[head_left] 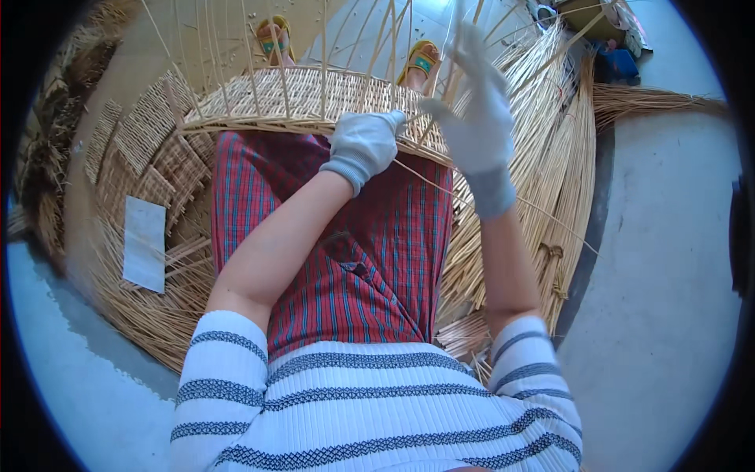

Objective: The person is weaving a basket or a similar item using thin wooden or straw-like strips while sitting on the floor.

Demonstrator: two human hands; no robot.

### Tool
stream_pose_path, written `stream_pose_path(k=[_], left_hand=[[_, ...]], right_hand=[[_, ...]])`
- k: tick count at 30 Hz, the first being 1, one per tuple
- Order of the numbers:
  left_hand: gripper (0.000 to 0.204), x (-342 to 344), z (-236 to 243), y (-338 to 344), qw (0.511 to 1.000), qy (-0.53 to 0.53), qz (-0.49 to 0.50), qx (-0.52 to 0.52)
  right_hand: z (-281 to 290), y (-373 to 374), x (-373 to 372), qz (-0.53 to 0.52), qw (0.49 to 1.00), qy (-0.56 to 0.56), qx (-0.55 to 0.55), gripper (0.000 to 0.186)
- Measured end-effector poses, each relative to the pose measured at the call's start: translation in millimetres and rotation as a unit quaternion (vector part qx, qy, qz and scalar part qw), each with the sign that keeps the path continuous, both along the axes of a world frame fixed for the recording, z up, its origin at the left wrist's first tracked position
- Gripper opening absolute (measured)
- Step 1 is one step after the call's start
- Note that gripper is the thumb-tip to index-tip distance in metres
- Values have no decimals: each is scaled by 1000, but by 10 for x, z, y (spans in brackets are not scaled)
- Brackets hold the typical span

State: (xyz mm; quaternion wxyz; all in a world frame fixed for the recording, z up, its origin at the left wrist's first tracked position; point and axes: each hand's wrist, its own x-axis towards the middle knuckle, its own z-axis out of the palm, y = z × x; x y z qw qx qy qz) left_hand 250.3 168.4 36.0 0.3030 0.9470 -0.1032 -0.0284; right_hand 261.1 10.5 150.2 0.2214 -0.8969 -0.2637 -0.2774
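A half-woven wicker piece [303, 93] of pale strands lies across my knees, its long bare stakes standing up from the edge. My left hand [363, 143], in a whitish knit glove, is closed on the near edge of the weave, right of its middle. My right hand [480, 118], gloved the same way, is raised beside the right end of the weave. It is smeared by motion, but its fingers look stretched out with the thumb apart. A loose wicker strand [503, 198] trails from near my left hand to the lower right, passing by my right wrist.
Long bundled wicker strands [550, 149] lie on the floor at the right. Several woven wicker pieces [153, 130] are piled at the left, near a white sheet [144, 244] and more loose strands [130, 303]. A blue object [621, 63] is at the far right.
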Motion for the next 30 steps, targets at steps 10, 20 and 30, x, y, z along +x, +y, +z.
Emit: stream_pose_path(k=[10,20,30], left_hand=[[42,-149,-183,90,990,-105,-87,31],[40,-352,-46,-251,919,-377,-33,115],[36,-298,-524,-442,962,-263,-59,45]], right_hand=[[-395,-271,98,-112,975,192,3,36],[-524,-89,595,-64,966,246,-50,44],[-734,-17,751,-123,956,263,48,42]])
